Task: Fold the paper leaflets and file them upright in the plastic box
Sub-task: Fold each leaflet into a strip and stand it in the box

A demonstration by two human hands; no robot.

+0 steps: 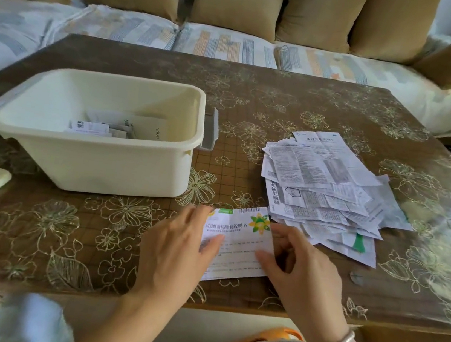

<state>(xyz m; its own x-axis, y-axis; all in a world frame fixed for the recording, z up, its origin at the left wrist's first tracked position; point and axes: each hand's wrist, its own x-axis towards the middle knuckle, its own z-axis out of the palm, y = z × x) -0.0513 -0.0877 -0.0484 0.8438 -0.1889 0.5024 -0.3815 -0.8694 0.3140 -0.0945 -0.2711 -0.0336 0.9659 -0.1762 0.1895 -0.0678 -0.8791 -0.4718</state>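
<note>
**A few leaflets filed, a big pile left**

The job is only just started, I think. One leaflet with a yellow flower on it lies on the table, near the front edge, between the two hands. It looks only partly folded.

The left hand rests on the left side of the leaflet. Its fingers are quite straight and its thumb lies on the paper. The right hand pinches the right edge, with the thumb on top and the fingers curled at the side.

The box stands on the table, up and to the left of the hands. A few folded papers sit low inside it. I cannot tell if they stand up straight or lean.

A messy pile of open leaflets lies to the right of the box, just beside the leaflet in the hands. None of these look folded yet. So most of the work is left: fold this one, put it in the box, then do the whole pile.
</note>
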